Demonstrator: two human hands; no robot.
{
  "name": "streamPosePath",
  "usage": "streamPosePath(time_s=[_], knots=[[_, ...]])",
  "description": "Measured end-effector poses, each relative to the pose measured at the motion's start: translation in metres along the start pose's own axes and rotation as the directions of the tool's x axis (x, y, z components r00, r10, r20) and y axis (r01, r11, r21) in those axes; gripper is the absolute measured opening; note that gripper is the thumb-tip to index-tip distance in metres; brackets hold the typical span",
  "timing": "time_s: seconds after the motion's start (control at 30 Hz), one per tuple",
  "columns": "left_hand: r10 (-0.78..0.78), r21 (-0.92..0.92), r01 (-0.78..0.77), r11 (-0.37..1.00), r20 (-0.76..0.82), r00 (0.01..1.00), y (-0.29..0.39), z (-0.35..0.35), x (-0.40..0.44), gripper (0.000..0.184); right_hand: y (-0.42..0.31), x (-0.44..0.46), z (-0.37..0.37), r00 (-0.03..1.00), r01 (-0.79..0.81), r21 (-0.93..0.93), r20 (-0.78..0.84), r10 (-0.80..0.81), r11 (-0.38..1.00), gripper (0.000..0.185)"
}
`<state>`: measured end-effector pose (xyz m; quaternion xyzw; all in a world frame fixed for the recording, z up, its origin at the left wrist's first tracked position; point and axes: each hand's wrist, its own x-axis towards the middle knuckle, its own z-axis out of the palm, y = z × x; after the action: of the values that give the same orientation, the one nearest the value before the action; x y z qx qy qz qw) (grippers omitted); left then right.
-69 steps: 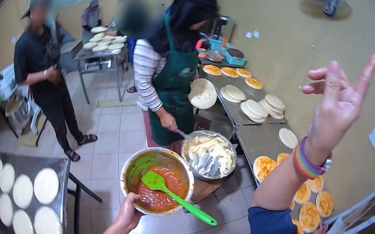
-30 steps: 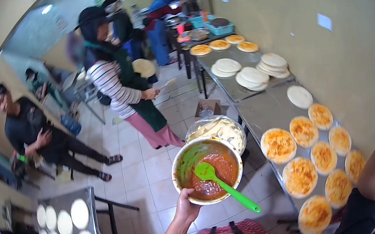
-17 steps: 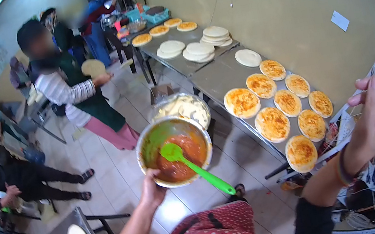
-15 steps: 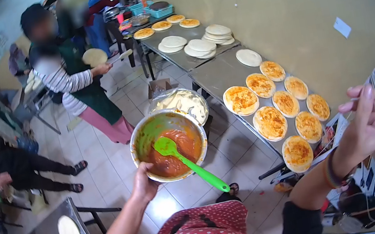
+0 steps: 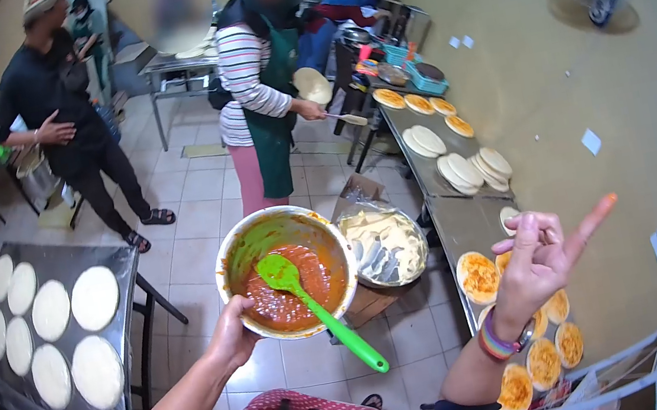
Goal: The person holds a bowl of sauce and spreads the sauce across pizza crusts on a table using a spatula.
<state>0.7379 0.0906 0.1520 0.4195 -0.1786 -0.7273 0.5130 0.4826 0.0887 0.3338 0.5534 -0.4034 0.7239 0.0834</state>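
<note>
My left hand (image 5: 231, 336) grips the near-left rim of a metal bowl (image 5: 268, 235). Orange-red sauce (image 5: 316, 274) covers its bottom and stains its walls. A lime-green silicone spatula (image 5: 334, 327) lies in the bowl, its head in the sauce and its handle over the near rim. My right hand (image 5: 535, 252) is raised with nothing in it. Its index finger points out to the right with an orange smear on the tip, while the other fingers are partly bent. Behind that hand are round flatbreads coated with orange sauce (image 5: 543, 362), partly hidden by the hand and wrist.
Plain round flatbreads (image 5: 51, 310) cover a metal table (image 5: 125, 271) on the left. Beyond the bowl, a basin of pale cream (image 5: 413, 259) stands on a cardboard box (image 5: 368, 305). A co-worker in a green apron (image 5: 271, 118) holds a flatbread and a spatula. Another person in black (image 5: 75, 135) stands left.
My view has swung left, bringing more of the left table into sight. The bowl stays in my left hand. My right hand has turned, its index finger now pointing out more clearly.
</note>
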Motion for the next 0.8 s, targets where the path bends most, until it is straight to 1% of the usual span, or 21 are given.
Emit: streamPosePath(time_s=[0.07,0.13,0.17,0.2,0.23,0.27,0.3,0.33,0.37,0.4,0.43,0.47,0.53,0.57,0.6,0.63,0.67,0.7,0.73,0.77,0.8], knots=[[0.046,-0.054,-0.048,0.997,-0.037,0.998,0.001,-0.011,-0.011,0.045,0.002,0.008,0.012,0.998,0.011,0.064,0.063,-0.015,0.998,0.072],[0.089,-0.098,-0.104,0.99,-0.142,0.986,0.01,-0.004,-0.033,0.045,0.001,0.014,0.025,0.99,0.027,0.103,0.137,-0.041,0.994,0.073],[0.129,-0.124,-0.154,0.98,-0.186,0.974,0.011,0.0,-0.042,0.043,0.006,0.014,0.027,0.979,-0.012,0.146,0.203,-0.018,0.989,0.072],[0.152,-0.15,-0.192,0.97,-0.24,0.959,0.008,0.0,-0.047,0.042,0.01,0.018,0.033,0.97,-0.029,0.151,0.242,-0.008,0.988,0.072],[0.143,-0.236,-0.198,0.951,-0.23,0.963,0.001,-0.006,-0.049,0.039,0.017,0.021,0.043,0.95,0.14,0.103,0.267,-0.163,0.985,0.068],[0.164,-0.281,-0.221,0.934,-0.211,0.964,-0.011,-0.015,-0.049,0.038,0.024,0.017,0.046,0.898,0.305,0.073,0.31,-0.312,0.95,0.064],[0.156,-0.287,-0.237,0.928,-0.278,0.948,-0.029,-0.016,-0.055,0.037,0.029,0.015,0.047,0.883,0.268,0.075,0.38,-0.276,0.96,0.062],[0.207,-0.271,-0.303,0.914,-0.332,0.92,-0.03,-0.013,-0.052,0.037,0.035,0.024,0.053,0.875,0.274,0.144,0.373,-0.309,0.951,0.062],[0.254,-0.32,-0.359,0.877,-0.327,0.91,-0.04,-0.013,-0.052,0.038,0.039,0.036,0.053,0.774,0.521,0.029,0.405,-0.486,0.853,0.061],[0.257,-0.314,-0.379,0.87,-0.367,0.894,-0.046,-0.009,-0.054,0.039,0.043,0.048,0.052,0.64,0.728,-0.089,0.445,-0.626,0.68,0.06],[0.286,-0.328,-0.426,0.843,-0.396,0.872,-0.05,-0.003,-0.059,0.04,0.045,0.057,0.054,0.647,0.705,-0.004,0.412,-0.642,0.709,0.055],[0.303,-0.338,-0.461,0.821,-0.426,0.852,-0.054,0.005,-0.066,0.041,0.04,0.07,0.058,0.643,0.706,0.03,0.392,-0.658,0.708,0.055],[0.282,-0.35,-0.467,0.812,-0.464,0.84,-0.066,0.009,-0.071,0.042,0.025,0.095,0.054,0.451,0.882,-0.067,0.41,-0.793,0.466,0.053],[0.288,-0.381,-0.488,0.786,-0.472,0.833,-0.073,0.014,-0.072,0.043,0.02,0.104,0.054,0.461,0.88,-0.078,0.375,-0.804,0.468,0.041],[0.289,-0.41,-0.501,0.762,-0.478,0.83,-0.079,0.021,-0.076,0.044,0.018,0.113,0.051,0.471,0.87,-0.062,0.396,-0.788,0.489,0.041],[0.24,-0.399,-0.472,0.786,-0.507,0.828,-0.083,0.031,-0.083,0.044,0.019,0.124,0.049,0.356,0.912,0.015,0.47,-0.808,0.411,0.035],[0.255,-0.385,-0.488,0.783,-0.516,0.817,-0.091,0.038,-0.084,0.044,0.022,0.133,0.053,0.235,0.944,0.086,0.504,-0.831,0.319,0.031],[0.289,-0.374,-0.526,0.764,-0.53,0.797,-0.1,0.044,-0.082,0.044,0.027,0.13,0.063,0.232,0.878,0.222,0.579,-0.782,0.425,0.031],[0.313,-0.363,-0.548,0.753,-0.536,0.784,-0.11,0.051,-0.08,0.044,0.033,0.122,0.075,0.212,0.778,0.332,0.66,-0.721,0.533,0.031],[0.352,-0.378,-0.58,0.722,-0.52,0.778,-0.127,0.048,-0.072,0.044,0.04,0.117,0.091,0.107,0.74,0.331,0.802,-0.588,0.585,0.032],[0.354,-0.363,-0.568,0.738,-0.509,0.785,-0.139,0.054,-0.074,0.044,0.047,0.113,0.116,-0.014,0.699,0.317,0.903,-0.43,0.642,0.033]])
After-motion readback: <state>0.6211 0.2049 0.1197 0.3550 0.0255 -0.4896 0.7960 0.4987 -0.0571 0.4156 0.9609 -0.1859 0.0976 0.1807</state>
